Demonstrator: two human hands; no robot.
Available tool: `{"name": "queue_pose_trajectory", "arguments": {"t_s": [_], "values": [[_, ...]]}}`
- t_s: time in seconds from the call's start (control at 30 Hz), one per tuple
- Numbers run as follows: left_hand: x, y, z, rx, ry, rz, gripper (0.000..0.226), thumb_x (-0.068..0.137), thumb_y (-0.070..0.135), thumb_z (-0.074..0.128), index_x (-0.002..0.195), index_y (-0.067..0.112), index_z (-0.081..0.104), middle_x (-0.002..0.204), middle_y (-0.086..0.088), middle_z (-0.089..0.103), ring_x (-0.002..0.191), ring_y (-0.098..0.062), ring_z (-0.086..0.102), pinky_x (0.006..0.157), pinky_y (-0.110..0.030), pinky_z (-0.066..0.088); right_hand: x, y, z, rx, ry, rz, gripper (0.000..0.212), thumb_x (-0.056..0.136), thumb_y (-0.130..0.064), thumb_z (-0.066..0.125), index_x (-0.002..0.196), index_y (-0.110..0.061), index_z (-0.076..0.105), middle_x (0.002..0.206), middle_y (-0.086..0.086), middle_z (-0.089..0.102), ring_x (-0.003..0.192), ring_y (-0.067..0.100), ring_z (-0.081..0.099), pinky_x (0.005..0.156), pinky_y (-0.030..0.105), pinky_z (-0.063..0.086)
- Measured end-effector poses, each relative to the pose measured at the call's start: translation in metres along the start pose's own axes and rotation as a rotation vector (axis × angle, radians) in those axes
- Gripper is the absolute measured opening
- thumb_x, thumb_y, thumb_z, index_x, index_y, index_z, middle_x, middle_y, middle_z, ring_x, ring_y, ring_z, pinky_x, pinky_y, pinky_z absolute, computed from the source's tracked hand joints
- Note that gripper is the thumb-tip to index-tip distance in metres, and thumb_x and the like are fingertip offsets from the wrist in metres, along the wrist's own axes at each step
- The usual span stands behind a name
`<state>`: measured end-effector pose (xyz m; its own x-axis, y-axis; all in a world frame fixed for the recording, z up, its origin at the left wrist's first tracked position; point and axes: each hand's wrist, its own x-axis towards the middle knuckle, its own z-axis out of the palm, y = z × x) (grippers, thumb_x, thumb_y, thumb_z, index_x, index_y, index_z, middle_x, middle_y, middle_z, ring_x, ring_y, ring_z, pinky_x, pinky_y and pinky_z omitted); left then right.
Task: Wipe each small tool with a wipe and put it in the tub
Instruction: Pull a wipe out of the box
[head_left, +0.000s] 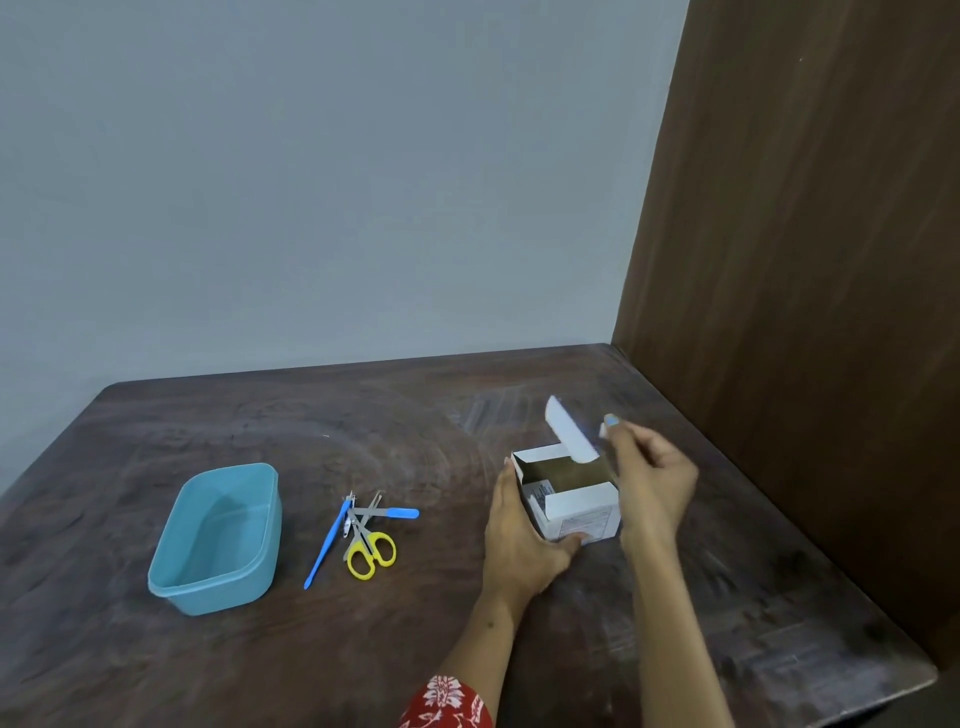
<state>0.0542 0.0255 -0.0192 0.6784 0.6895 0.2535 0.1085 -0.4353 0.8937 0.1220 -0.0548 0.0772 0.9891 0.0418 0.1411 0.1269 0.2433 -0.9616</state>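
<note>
The left hand (519, 530) grips the small white cardboard box (569, 499) from its left side, fingers curled along the wall and thumb pressed against the printed front face; the right hand (652, 483) sits at the box's right, fingers bent, pinching something small and white at the fingertips, though motion blur makes it hard to say what; the box's top flap (570, 428) stands up and open, blurred too, and the inside shows brown and shadowed, contents not visible; print on the box is too small to read. Well left of the box on the dark, scuffed wooden bench (467, 415) lies a tangled heap of small tools: yellow-handled scissors (371, 553), a long thin blue stick tool (326, 545), a metal file with a blue handle (387, 513), and a nail clipper (348, 522) partly buried among them; further left of the box, past the tools, sits the light blue plastic tub (171, 574), rectangular with rounded corners; a red floral sleeve (447, 701) is cut off at the bottom edge.
</note>
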Motion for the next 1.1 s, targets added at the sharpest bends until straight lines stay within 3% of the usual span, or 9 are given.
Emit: {"name": "queue_pose_trajectory", "arguments": {"t_s": [0.13, 0.33, 0.67, 0.83, 0.97, 1.1], "values": [[-0.001, 0.001, 0.001, 0.004, -0.03, 0.026, 0.112, 0.058, 0.042, 0.082, 0.146, 0.014, 0.019, 0.15, 0.003, 0.03, 0.139, -0.008, 0.026, 0.114, -0.027, 0.026, -0.011, 0.013, 0.002, -0.267, -0.175, -0.073, 0.007, 0.078, -0.018, 0.074, 0.084, -0.018, 0.072, 0.077, -0.007, 0.069, 0.069, -0.002, 0.065, 0.057, 0.012, 0.049], [0.001, 0.001, 0.003, 0.009, -0.011, 0.048, 0.093, 0.065, 0.047, 0.069, 0.143, 0.019, 0.027, 0.146, 0.003, 0.038, 0.136, -0.01, 0.033, 0.112, -0.038, 0.033, -0.007, 0.038, 0.009, -0.634, -0.32, -0.252, 0.018, 0.074, -0.02, 0.076, 0.092, -0.019, 0.072, 0.095, -0.004, 0.07, 0.092, 0.01, 0.062, 0.081, 0.028, 0.051], [0.003, -0.002, 0.004, 0.0, -0.018, 0.055, 0.092, 0.064, 0.044, 0.07, 0.142, 0.019, 0.028, 0.145, 0.002, 0.038, 0.136, -0.012, 0.034, 0.11, -0.04, 0.034, -0.002, 0.044, 0.009, -0.713, -0.391, -0.252, 0.022, 0.076, -0.023, 0.075, 0.097, -0.019, 0.072, 0.099, -0.002, 0.07, 0.095, 0.012, 0.062, 0.084, 0.034, 0.052], [0.003, -0.004, 0.003, -0.011, -0.023, 0.058, 0.1, 0.059, 0.045, 0.076, 0.142, 0.021, 0.026, 0.144, 0.004, 0.039, 0.135, -0.012, 0.035, 0.109, -0.041, 0.036, -0.003, 0.033, 0.006, -0.571, -0.439, -0.245, 0.016, 0.082, -0.015, 0.069, 0.097, -0.013, 0.073, 0.095, -0.001, 0.072, 0.082, 0.0, 0.061, 0.076, 0.015, 0.047], [0.002, -0.004, 0.003, -0.03, -0.025, 0.055, 0.1, 0.062, 0.041, 0.076, 0.144, 0.02, 0.023, 0.148, 0.004, 0.033, 0.138, -0.007, 0.028, 0.114, -0.034, 0.03, -0.003, 0.034, 0.006, -0.657, -0.53, -0.325, 0.016, 0.081, -0.01, 0.07, 0.096, -0.012, 0.074, 0.095, -0.002, 0.072, 0.082, -0.001, 0.059, 0.074, 0.006, 0.042], [0.002, -0.003, 0.002, -0.046, -0.022, 0.061, 0.099, 0.064, 0.037, 0.076, 0.145, 0.019, 0.023, 0.151, 0.006, 0.029, 0.139, 0.0, 0.022, 0.108, -0.009, 0.02, -0.001, 0.036, 0.007, -0.737, -0.576, -0.395, 0.016, 0.081, -0.009, 0.069, 0.096, -0.012, 0.074, 0.097, 0.0, 0.072, 0.09, 0.007, 0.062, 0.082, 0.019, 0.047]]}}
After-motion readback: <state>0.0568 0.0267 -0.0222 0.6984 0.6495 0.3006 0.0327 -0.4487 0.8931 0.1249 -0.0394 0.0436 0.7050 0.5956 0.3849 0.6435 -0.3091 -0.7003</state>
